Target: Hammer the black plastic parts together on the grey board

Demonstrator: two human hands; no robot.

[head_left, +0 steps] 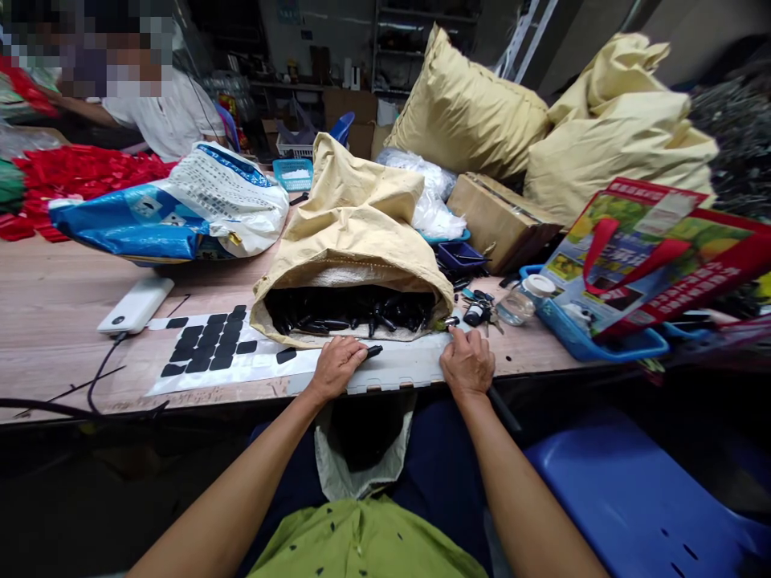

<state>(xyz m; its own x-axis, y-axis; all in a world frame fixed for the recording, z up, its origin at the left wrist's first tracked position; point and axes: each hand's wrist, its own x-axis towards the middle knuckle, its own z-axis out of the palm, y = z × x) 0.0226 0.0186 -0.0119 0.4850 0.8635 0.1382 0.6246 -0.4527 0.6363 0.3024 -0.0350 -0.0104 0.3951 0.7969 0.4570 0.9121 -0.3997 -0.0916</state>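
Observation:
My left hand (338,365) is closed at the table's front edge. A small black tapered piece (373,352) sticks out of its fingers to the right. My right hand (467,361) is closed too, its fingertips at a small shiny metal item (450,322) beside the sack's mouth; its kind is too small to make out. Between and behind my hands lies a beige cloth sack (355,233), its mouth facing me. Many black pieces (349,309) like the one in my left hand fill it. Below the table edge, a second open sack (330,457) hangs between my legs, dark inside.
Left are a sheet of black stickers (208,345), a white power bank (136,305) with cable and a blue-white bag (174,209). Right are keys (479,309), a jar (525,299) and a blue basket (602,341). A person in white (162,112) sits across the table.

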